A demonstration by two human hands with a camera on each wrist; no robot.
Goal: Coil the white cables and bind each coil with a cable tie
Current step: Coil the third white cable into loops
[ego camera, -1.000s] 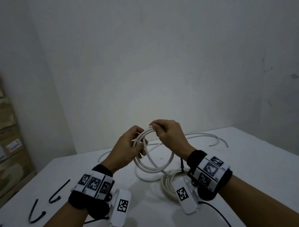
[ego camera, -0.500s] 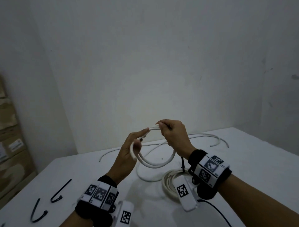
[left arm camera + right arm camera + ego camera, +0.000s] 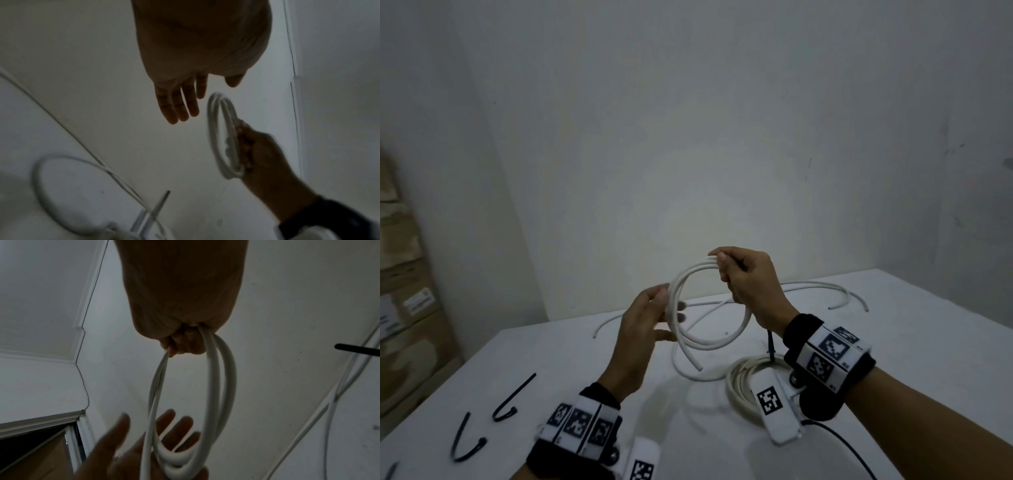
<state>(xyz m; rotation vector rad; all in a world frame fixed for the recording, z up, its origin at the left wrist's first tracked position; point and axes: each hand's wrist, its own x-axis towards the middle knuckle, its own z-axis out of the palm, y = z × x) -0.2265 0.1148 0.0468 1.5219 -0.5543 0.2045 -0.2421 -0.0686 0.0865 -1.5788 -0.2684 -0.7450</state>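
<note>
A white cable coil (image 3: 690,337) of a few loops hangs in the air above the white table (image 3: 893,359). My right hand (image 3: 722,267) grips its top, fingers curled round the loops (image 3: 218,378). The cable's free end (image 3: 699,367) dangles below. My left hand (image 3: 666,310) is open, with straight fingers (image 3: 180,105) just left of the coil (image 3: 223,134); a small gap shows in the left wrist view. A second white coil (image 3: 736,382) lies on the table under my right wrist, a black cable tie (image 3: 770,344) sticking up from it.
Two loose black cable ties (image 3: 513,397) (image 3: 467,442) lie at the table's near left. More loose white cable (image 3: 822,285) curves along the back of the table by the wall. Cardboard boxes (image 3: 404,298) stand stacked at the far left.
My left hand has let go of the coil and opened beside it. The right hand keeps its grip at the top, and the coil now hangs wider.
</note>
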